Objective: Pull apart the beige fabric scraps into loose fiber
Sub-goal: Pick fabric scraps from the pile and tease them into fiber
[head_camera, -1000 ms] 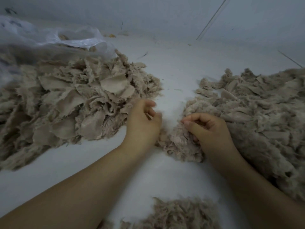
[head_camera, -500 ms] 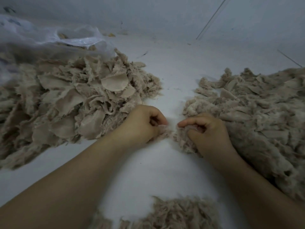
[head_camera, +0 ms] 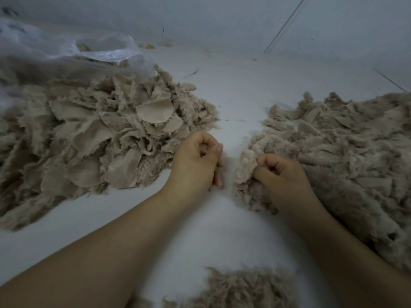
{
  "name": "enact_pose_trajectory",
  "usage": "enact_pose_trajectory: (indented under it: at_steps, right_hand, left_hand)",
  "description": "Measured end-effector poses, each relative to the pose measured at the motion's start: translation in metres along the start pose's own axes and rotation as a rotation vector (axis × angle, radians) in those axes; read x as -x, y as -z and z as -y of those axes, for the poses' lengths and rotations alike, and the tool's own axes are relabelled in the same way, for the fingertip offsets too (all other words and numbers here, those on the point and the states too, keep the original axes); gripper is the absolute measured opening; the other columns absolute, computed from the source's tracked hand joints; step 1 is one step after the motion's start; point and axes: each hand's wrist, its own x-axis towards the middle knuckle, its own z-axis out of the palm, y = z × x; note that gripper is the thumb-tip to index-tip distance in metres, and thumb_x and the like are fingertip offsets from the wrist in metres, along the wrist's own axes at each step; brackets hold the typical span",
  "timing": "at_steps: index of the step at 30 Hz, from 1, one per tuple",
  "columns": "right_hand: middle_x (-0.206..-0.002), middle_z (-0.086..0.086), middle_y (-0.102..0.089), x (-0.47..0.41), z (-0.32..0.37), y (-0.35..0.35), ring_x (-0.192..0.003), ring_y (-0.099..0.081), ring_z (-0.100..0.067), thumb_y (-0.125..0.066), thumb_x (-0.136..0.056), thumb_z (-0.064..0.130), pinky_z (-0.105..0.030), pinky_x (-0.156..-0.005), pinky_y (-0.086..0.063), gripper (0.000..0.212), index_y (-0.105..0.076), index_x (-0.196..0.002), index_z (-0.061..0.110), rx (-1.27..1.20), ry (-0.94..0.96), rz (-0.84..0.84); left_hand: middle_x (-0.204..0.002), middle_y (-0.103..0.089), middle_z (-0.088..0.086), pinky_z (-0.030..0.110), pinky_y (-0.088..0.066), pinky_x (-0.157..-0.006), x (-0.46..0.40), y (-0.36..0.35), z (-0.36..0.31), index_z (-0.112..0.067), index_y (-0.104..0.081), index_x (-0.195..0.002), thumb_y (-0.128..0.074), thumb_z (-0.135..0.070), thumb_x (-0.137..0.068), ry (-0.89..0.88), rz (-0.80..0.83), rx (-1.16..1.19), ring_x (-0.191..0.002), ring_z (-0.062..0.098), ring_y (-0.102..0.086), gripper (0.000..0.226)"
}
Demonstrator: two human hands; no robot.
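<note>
A heap of beige fabric scraps (head_camera: 106, 138) lies on the left of the white surface. A heap of looser beige fiber (head_camera: 347, 152) spreads on the right. My left hand (head_camera: 195, 163) sits between the two heaps, its fingers curled and its thumb pinching a small tuft that barely shows. My right hand (head_camera: 282, 176) rests on the near edge of the right heap and grips a pale clump of fiber (head_camera: 245, 165). A gap of bare surface separates the two hands.
A clear plastic bag (head_camera: 73, 50) with more scraps lies at the back left, behind the scrap heap. A small pile of fiber (head_camera: 242, 287) lies close to me at the bottom. The white surface (head_camera: 233, 96) meets a grey wall at the back.
Half a second ago both hands held one scrap close together. They have since drawn apart: the clump stays in my right hand, and my left hand has moved left.
</note>
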Motion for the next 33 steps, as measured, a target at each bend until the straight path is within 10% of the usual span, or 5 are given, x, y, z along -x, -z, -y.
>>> enact_pose_trajectory:
  at_steps: [6, 11, 16, 21, 33]
  right_hand:
    - [-0.049, 0.009, -0.048, 0.0057, 0.0048, -0.0033, -0.038, -0.038, -0.001, -0.072, -0.086, 0.01, -0.014, -0.034, -0.031, 0.016, -0.07, -0.071, 0.012, 0.012, 0.093, 0.033]
    - [-0.046, 0.014, -0.04, 0.0031, 0.0052, -0.003, -0.038, -0.033, -0.002, -0.069, -0.089, 0.009, -0.016, -0.036, -0.03, 0.028, -0.062, -0.063, 0.015, -0.01, 0.051, 0.005]
    - [-0.045, 0.014, -0.038, 0.0035, 0.0037, -0.0036, -0.039, -0.032, -0.002, -0.068, -0.09, 0.012, -0.016, -0.036, -0.03, 0.033, -0.059, -0.059, 0.013, -0.015, 0.107, 0.028]
    - [-0.055, 0.008, -0.05, 0.0021, 0.0038, -0.0027, -0.044, -0.042, -0.003, -0.067, -0.091, 0.007, -0.013, -0.041, -0.035, 0.022, -0.069, -0.069, 0.011, 0.01, 0.106, 0.049]
    - [-0.062, -0.016, -0.059, -0.0001, 0.0013, -0.0038, -0.054, -0.05, -0.013, -0.063, -0.094, 0.02, -0.023, -0.049, -0.042, 0.029, -0.07, -0.078, -0.002, -0.072, 0.052, -0.031]
  left_hand:
    - [-0.066, -0.06, -0.007, 0.017, -0.037, -0.037, 0.003, -0.0056, 0.0026, -0.022, -0.065, -0.083, -0.083, -0.034, -0.064, -0.02, 0.196, -0.112, -0.045, 0.005, -0.049, 0.029]
    - [-0.047, -0.055, -0.001, 0.014, -0.031, -0.034, 0.0, -0.0042, 0.0027, -0.012, -0.058, -0.075, -0.058, -0.002, -0.094, 0.078, 0.048, -0.031, -0.033, 0.012, -0.046, 0.022]
    - [-0.057, -0.057, 0.004, 0.021, -0.037, -0.037, 0.0017, -0.0062, -0.002, -0.014, -0.061, -0.083, -0.067, -0.042, -0.089, 0.111, 0.148, -0.025, -0.041, 0.016, -0.049, 0.029]
    - [-0.053, -0.06, 0.006, 0.018, -0.036, -0.035, 0.001, -0.006, 0.0, -0.01, -0.062, -0.074, -0.062, -0.009, -0.094, 0.149, 0.104, 0.057, -0.036, 0.013, -0.048, 0.02]
    - [-0.045, -0.049, 0.0, 0.016, -0.03, -0.039, -0.0002, -0.0065, 0.0009, -0.014, -0.063, -0.068, -0.056, -0.008, -0.097, 0.139, 0.132, 0.034, -0.037, 0.009, -0.037, 0.03]
